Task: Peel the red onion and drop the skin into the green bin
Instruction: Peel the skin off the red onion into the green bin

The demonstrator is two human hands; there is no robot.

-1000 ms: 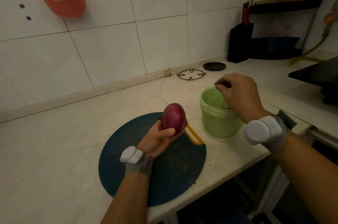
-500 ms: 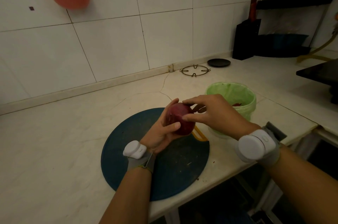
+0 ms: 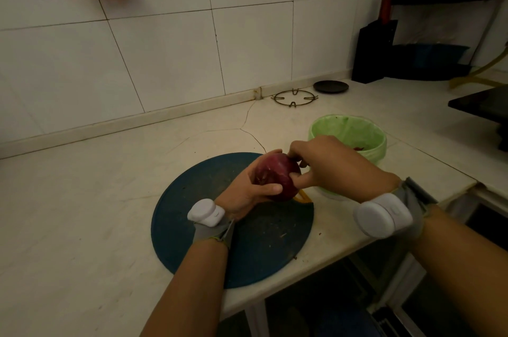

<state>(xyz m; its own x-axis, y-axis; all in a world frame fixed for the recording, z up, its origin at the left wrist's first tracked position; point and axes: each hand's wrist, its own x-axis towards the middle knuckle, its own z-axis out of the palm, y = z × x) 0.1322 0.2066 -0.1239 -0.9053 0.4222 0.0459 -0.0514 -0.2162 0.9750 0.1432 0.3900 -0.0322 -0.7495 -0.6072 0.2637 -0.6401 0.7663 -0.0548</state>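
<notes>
Over the board (image 3: 192, 240), your left grip (image 3: 242, 193) cups the onion (image 3: 275, 174) to steady it. Your right grip (image 3: 338, 169) pinches its skin, with the bin (image 3: 357, 130) near for dropping.

No text, label, brand, number or sign can be read anywhere.

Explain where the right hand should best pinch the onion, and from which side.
Pinch the onion at its upper right end, probably coming from the right: the left hand cups its left side and underside, so only that end lies free.
</notes>
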